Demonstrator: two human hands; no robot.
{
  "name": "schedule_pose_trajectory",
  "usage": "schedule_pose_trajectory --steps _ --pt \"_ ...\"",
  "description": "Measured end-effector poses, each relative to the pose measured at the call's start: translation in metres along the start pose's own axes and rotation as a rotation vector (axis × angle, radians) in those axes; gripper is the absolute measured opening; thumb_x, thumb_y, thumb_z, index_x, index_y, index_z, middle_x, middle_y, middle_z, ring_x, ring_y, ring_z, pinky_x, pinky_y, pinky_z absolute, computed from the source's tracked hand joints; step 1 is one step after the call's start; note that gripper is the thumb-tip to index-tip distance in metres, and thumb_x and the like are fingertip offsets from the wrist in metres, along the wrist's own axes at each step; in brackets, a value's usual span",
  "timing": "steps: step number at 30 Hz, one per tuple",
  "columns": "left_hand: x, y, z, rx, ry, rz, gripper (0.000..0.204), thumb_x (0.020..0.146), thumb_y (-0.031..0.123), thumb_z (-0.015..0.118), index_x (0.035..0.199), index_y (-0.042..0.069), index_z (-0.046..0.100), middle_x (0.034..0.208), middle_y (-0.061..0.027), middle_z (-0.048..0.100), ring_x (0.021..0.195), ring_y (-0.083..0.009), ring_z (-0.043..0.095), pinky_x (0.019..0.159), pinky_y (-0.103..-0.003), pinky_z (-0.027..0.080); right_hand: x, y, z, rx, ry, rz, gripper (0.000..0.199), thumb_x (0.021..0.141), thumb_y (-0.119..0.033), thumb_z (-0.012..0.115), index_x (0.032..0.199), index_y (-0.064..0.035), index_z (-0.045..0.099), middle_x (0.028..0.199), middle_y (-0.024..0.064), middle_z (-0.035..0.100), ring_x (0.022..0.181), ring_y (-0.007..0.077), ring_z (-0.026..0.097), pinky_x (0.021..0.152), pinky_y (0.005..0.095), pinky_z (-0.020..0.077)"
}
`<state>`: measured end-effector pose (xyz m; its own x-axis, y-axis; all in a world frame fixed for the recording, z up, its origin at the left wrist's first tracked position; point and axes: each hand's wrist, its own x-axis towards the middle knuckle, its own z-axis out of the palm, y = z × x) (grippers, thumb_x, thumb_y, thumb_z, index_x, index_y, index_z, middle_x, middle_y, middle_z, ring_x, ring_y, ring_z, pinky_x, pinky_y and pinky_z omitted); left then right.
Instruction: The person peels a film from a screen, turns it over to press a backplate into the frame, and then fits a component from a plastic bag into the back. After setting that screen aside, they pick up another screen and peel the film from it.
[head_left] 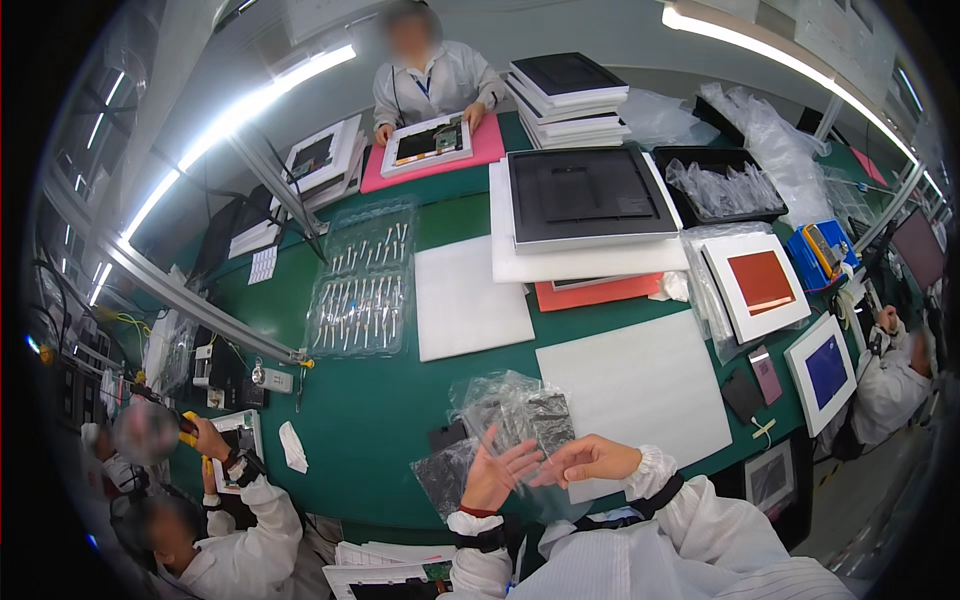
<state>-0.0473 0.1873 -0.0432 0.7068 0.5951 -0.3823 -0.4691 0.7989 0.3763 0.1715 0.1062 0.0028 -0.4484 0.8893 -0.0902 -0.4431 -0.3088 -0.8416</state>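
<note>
My left hand (492,478) is palm up with its fingers spread, at the near edge of the green table (370,410). Close beside it on the right, my right hand (598,462) has its fingers bent and the tips pressed together by the left fingertips. Whatever they pinch, if anything, is too small to make out. Just beyond both hands lies a heap of clear plastic bags (505,395) over dark flat pieces. A dark piece in a clear bag (440,478) lies left of my left hand. On the right, a white foam sheet (650,390) reaches under my right hand.
Ahead are another foam sheet (470,310), a clear tray with several small cables (360,310) and a stack with a black panel (590,195). White-framed panels (765,285) stand right. Co-workers sit at the far side (440,75), left (250,530) and right (890,385).
</note>
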Motion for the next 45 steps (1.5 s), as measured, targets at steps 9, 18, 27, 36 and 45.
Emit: schedule_pose_trajectory --steps 9,18,27,36,45 --pt "0.006 0.019 -0.018 0.521 0.558 0.428 0.027 0.08 0.002 0.064 0.104 -0.001 0.054 0.081 -0.0068 0.061 0.06 -0.018 0.062 0.052 -0.028 0.052 0.014 0.021 -0.027 -0.201 0.493 0.171 0.028 0.085 -0.008 0.058 0.112 -0.0013 0.056 0.079 0.006 0.063 0.065 0.0138 0.063 0.058 0.0233 0.0521" --pt "0.026 0.026 -0.043 0.774 0.81 0.565 0.032 0.079 0.004 0.065 0.106 -0.003 0.048 0.076 -0.0101 0.06 0.055 -0.0182 0.06 0.047 -0.028 0.051 0.027 0.073 -0.038 -0.306 0.632 0.195 0.027 0.08 -0.007 0.065 0.106 -0.0009 0.058 0.071 0.0057 0.062 0.058 0.0108 0.06 0.05 0.023 0.0495" --pt "0.026 0.025 -0.086 0.798 0.757 0.574 0.029 0.078 -0.006 0.057 0.104 -0.001 0.047 0.081 -0.012 0.058 0.054 -0.0159 0.056 0.046 -0.029 0.052 0.036 0.096 -0.044 -0.466 0.882 0.144 0.031 0.074 -0.011 0.066 0.104 -0.0034 0.06 0.07 0.0055 0.064 0.059 0.0148 0.061 0.058 0.0281 0.0483" --pt "0.007 0.016 -0.01 0.607 0.67 0.557 0.021 0.087 0.005 0.054 0.106 -0.001 0.048 0.093 -0.0133 0.06 0.065 -0.02 0.062 0.055 -0.028 0.054 0.011 0.059 -0.034 -0.181 0.863 -0.049 0.027 0.082 -0.012 0.061 0.107 -0.0031 0.059 0.084 0.0076 0.065 0.078 0.0132 0.062 0.066 0.0251 0.0494" --pt "-0.006 -0.032 0.079 0.569 0.403 0.456 0.029 0.087 0.009 0.057 0.113 0.003 0.045 0.096 -0.0074 0.056 0.083 -0.0213 0.059 0.07 -0.033 0.051 -0.084 -0.005 -0.035 -0.009 0.884 -0.047 0.022 0.082 -0.011 0.064 0.1 0.0011 0.062 0.085 0.0083 0.065 0.067 0.0125 0.062 0.059 0.0238 0.0505"
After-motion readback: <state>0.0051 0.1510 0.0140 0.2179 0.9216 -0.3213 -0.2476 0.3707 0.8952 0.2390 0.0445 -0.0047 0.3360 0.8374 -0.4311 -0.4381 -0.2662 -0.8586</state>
